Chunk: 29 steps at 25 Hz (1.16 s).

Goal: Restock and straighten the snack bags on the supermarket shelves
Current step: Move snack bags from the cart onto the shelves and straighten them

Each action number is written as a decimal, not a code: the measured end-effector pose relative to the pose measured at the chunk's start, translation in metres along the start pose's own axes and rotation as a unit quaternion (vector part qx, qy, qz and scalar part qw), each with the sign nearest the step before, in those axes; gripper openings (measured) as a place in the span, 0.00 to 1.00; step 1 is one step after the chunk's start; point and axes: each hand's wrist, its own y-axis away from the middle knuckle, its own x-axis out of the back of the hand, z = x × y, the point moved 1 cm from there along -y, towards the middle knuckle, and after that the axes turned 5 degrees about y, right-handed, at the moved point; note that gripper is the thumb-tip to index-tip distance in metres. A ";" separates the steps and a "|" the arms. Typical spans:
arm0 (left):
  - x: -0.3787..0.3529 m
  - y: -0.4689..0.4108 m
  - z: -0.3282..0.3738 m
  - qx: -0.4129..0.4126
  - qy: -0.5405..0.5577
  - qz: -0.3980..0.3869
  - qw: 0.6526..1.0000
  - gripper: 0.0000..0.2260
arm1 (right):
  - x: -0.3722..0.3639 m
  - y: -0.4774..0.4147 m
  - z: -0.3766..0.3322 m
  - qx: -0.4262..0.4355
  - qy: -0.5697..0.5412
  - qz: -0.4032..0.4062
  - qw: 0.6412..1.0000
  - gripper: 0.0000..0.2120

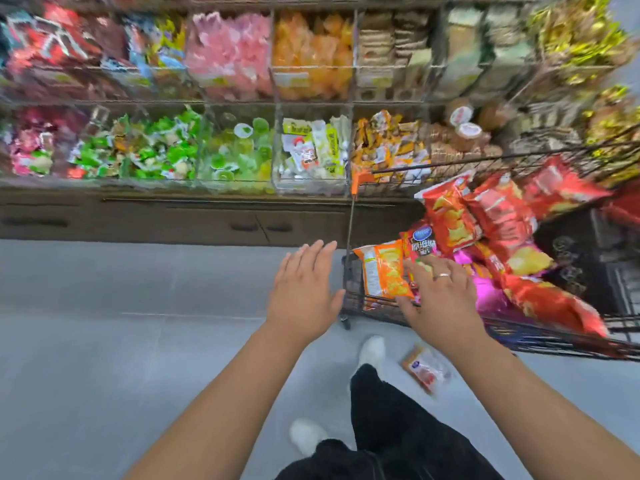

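Wire-fronted shelves (pixel 311 102) along the wall: bins heaped with crinkly pink, orange, green and yellow packets, blurred. Black wire cart (pixel 353 292) just beside them on the right, piled with glossy, puffy red snack bags (pixel 450 209) tilted every way. Orange bag (pixel 384 271) leans in the cart's near corner.

Left hand (pixel 304 289): fingers straight and apart, above the grey floor, touching nothing. Right hand (pixel 443 299): fingers splayed flat, thumb at the orange bag's lower edge, nothing gripped. Small clear-wrapped packet (pixel 427 370) lies on the floor.
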 end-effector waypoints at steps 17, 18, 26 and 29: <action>-0.135 -0.202 0.032 0.029 0.063 -0.222 0.973 0.32 | -0.094 -0.121 0.107 -0.128 -0.060 -0.224 0.964 0.31; -0.146 -0.209 0.028 0.045 0.078 -0.241 0.966 0.32 | -0.105 -0.124 0.105 -0.138 -0.064 -0.246 0.957 0.32; -0.268 -0.273 -0.010 0.261 0.227 -0.345 0.872 0.30 | -0.227 -0.149 0.103 -0.226 -0.176 -0.415 0.863 0.39; -0.312 -0.288 -0.024 0.348 0.260 -0.324 0.841 0.38 | -0.262 -0.163 0.102 -0.266 -0.229 -0.418 0.838 0.40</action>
